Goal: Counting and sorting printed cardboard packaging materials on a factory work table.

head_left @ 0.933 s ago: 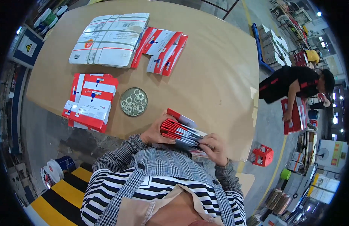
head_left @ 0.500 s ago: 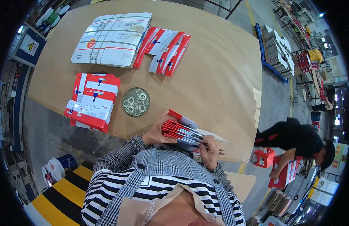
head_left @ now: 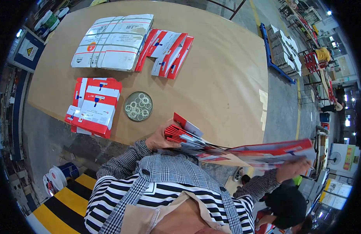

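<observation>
At the table's near edge my left hand (head_left: 160,139) is closed round the left end of a stack of flat red and white cartons (head_left: 178,134), their folded edges fanned. One red flap sticks up from the stack. Far out to the right, my right hand (head_left: 292,170), blurred by motion, grips the outer end of one flat carton (head_left: 272,153). That carton stretches back toward the stack; whether its inner end still touches the others I cannot tell. Beyond my left hand lies a round dish of pale rings (head_left: 138,106).
Left of the dish sits a pile of red and white cartons (head_left: 95,107). Farther back are a strapped white bundle (head_left: 112,43) and more loose cartons (head_left: 170,52) on the brown-covered table (head_left: 223,78). A person in dark clothing (head_left: 285,204) is close by at lower right.
My right hand has swung from the stack far to the right, drawing one carton out lengthwise. My left hand stays on the stack. The other person has moved lower and closer behind my right arm.
</observation>
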`<move>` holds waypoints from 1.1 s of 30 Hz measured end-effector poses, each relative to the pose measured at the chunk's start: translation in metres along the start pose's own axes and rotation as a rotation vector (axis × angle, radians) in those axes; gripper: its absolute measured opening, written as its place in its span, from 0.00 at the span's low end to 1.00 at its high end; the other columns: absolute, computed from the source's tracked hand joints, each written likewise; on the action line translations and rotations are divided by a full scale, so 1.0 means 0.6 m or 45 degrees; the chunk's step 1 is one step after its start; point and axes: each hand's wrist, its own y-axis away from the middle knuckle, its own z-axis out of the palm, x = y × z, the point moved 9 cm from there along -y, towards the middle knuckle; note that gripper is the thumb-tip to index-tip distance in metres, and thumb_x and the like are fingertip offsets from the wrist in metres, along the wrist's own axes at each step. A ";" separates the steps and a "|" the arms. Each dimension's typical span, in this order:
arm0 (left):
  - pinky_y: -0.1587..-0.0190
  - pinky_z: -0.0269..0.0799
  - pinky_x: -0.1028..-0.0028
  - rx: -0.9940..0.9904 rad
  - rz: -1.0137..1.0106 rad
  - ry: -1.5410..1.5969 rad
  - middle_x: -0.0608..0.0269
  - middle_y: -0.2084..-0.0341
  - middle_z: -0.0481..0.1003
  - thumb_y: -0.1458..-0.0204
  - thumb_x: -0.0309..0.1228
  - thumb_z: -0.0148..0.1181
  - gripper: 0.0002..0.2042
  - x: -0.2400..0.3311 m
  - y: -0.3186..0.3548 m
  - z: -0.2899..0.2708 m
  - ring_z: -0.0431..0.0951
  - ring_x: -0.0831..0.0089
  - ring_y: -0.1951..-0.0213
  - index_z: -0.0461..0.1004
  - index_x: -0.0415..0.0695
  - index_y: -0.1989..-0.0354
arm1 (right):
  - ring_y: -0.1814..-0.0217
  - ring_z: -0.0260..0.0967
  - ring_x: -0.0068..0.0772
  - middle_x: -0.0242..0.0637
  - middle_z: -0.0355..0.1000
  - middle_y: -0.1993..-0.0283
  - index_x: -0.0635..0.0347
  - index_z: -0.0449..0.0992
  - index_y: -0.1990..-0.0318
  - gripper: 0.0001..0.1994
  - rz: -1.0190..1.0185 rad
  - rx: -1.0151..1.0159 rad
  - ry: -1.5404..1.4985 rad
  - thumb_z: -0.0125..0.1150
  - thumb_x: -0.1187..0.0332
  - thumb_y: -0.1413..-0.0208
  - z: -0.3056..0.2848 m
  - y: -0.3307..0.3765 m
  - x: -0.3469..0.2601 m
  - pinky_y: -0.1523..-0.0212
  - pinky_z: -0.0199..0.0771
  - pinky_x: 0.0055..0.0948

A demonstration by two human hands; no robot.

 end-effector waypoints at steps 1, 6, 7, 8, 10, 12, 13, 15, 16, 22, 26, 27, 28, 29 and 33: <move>0.47 0.66 0.68 -0.012 0.014 0.027 0.60 0.56 0.68 0.66 0.32 0.78 0.26 0.001 -0.002 0.002 0.70 0.67 0.53 0.72 0.42 0.57 | 0.49 0.64 0.33 0.47 0.66 0.51 0.66 0.58 0.42 0.20 -0.130 0.184 -0.072 0.50 0.63 0.35 -0.025 -0.014 -0.046 0.50 0.68 0.31; 0.47 0.66 0.67 -0.028 -0.031 0.041 0.61 0.57 0.69 0.67 0.32 0.78 0.26 -0.007 0.012 0.004 0.70 0.67 0.52 0.72 0.42 0.57 | 0.66 0.65 0.31 0.40 0.65 0.64 0.63 0.61 0.58 0.15 -0.604 0.721 0.118 0.52 0.59 0.36 -0.010 0.022 -0.179 0.68 0.72 0.27; 0.47 0.66 0.67 -0.032 -0.043 0.054 0.61 0.57 0.69 0.67 0.32 0.78 0.27 -0.009 0.014 0.007 0.70 0.67 0.52 0.72 0.42 0.57 | 0.64 0.67 0.33 0.43 0.66 0.62 0.64 0.61 0.56 0.16 -0.670 0.766 -0.133 0.53 0.59 0.37 0.007 0.033 -0.188 0.65 0.73 0.28; 0.47 0.66 0.67 -0.031 -0.057 0.066 0.60 0.57 0.69 0.67 0.33 0.79 0.27 -0.009 0.015 0.007 0.70 0.66 0.52 0.72 0.42 0.57 | 0.64 0.67 0.33 0.43 0.66 0.62 0.64 0.61 0.56 0.16 -0.670 0.760 -0.145 0.53 0.59 0.37 0.025 0.031 -0.191 0.65 0.73 0.28; 0.45 0.65 0.66 -0.024 -0.036 0.039 0.60 0.56 0.69 0.66 0.33 0.78 0.26 -0.003 0.014 0.009 0.69 0.65 0.51 0.72 0.42 0.57 | 0.62 0.67 0.34 0.42 0.66 0.61 0.65 0.62 0.56 0.14 -1.018 0.823 -0.308 0.52 0.62 0.37 0.042 0.054 -0.221 0.59 0.74 0.33; 0.44 0.64 0.66 -0.016 -0.023 0.003 0.59 0.55 0.69 0.66 0.33 0.77 0.25 -0.003 0.019 0.004 0.69 0.63 0.50 0.72 0.42 0.57 | 0.60 0.67 0.35 0.42 0.66 0.61 0.65 0.62 0.56 0.12 -0.938 0.806 -0.484 0.52 0.65 0.37 0.068 0.049 -0.242 0.55 0.73 0.37; 0.44 0.64 0.66 -0.024 -0.018 -0.001 0.59 0.55 0.69 0.66 0.33 0.77 0.26 -0.008 0.026 0.002 0.69 0.63 0.49 0.72 0.43 0.57 | 0.57 0.67 0.36 0.42 0.66 0.60 0.64 0.63 0.57 0.10 -0.853 0.788 -0.656 0.51 0.67 0.38 0.078 0.047 -0.242 0.51 0.72 0.40; 0.43 0.64 0.66 -0.060 0.002 0.013 0.59 0.55 0.69 0.66 0.33 0.77 0.26 -0.007 0.029 0.001 0.69 0.63 0.49 0.72 0.43 0.56 | 0.56 0.66 0.36 0.40 0.65 0.58 0.62 0.64 0.56 0.11 -0.657 0.500 -0.715 0.50 0.64 0.37 0.136 0.071 -0.182 0.49 0.69 0.39; 0.42 0.62 0.64 -0.093 -0.067 0.026 0.57 0.52 0.68 0.66 0.34 0.78 0.26 -0.013 0.029 0.002 0.68 0.62 0.47 0.73 0.44 0.57 | 0.54 0.64 0.36 0.37 0.64 0.56 0.60 0.65 0.55 0.12 -0.457 0.221 -0.755 0.50 0.61 0.37 0.190 0.092 -0.116 0.47 0.65 0.37; 0.36 0.56 0.58 0.016 0.139 -0.075 0.52 0.42 0.59 0.69 0.39 0.79 0.28 0.002 0.020 -0.002 0.60 0.56 0.39 0.74 0.47 0.57 | 0.60 0.57 0.25 0.32 0.62 0.62 0.58 0.64 0.63 0.03 0.112 -1.461 -0.647 0.48 0.77 0.41 0.431 0.378 -0.104 0.56 0.62 0.29; 0.35 0.53 0.59 -0.060 0.254 -0.632 0.50 0.37 0.56 0.68 0.41 0.78 0.29 0.027 0.024 0.003 0.59 0.55 0.39 0.74 0.47 0.55 | 0.50 0.59 0.27 0.37 0.64 0.51 0.60 0.62 0.56 0.07 0.423 -1.808 -0.880 0.49 0.78 0.40 0.421 0.443 -0.084 0.46 0.61 0.33; 0.35 0.53 0.59 -0.058 0.251 -0.629 0.50 0.37 0.56 0.68 0.41 0.78 0.29 0.031 0.024 0.005 0.59 0.55 0.39 0.74 0.47 0.55 | 0.45 0.58 0.29 0.40 0.63 0.47 0.61 0.60 0.55 0.07 0.416 -1.917 -0.997 0.48 0.77 0.39 0.420 0.445 -0.104 0.43 0.59 0.34; 0.35 0.54 0.59 -0.062 0.145 -0.353 0.50 0.37 0.57 0.68 0.40 0.77 0.30 0.025 0.022 0.004 0.60 0.56 0.39 0.74 0.46 0.54 | 0.41 0.56 0.30 0.42 0.61 0.42 0.61 0.59 0.54 0.08 0.407 -2.023 -1.113 0.48 0.75 0.38 0.416 0.448 -0.121 0.40 0.57 0.34; 0.35 0.54 0.60 -0.068 0.046 -0.078 0.50 0.37 0.58 0.68 0.40 0.77 0.30 0.019 0.017 0.006 0.60 0.56 0.39 0.73 0.45 0.53 | 0.32 0.51 0.35 0.46 0.54 0.35 0.61 0.59 0.50 0.15 0.613 -2.137 -1.171 0.55 0.67 0.39 0.414 0.459 -0.099 0.33 0.50 0.37; 0.39 0.59 0.61 -0.101 0.180 -0.162 0.54 0.49 0.68 0.67 0.38 0.78 0.32 0.025 0.017 0.013 0.65 0.58 0.44 0.72 0.42 0.51 | 0.24 0.37 0.45 0.50 0.33 0.25 0.61 0.39 0.30 0.57 0.170 -2.195 -0.964 0.75 0.48 0.59 0.416 0.390 -0.082 0.27 0.40 0.41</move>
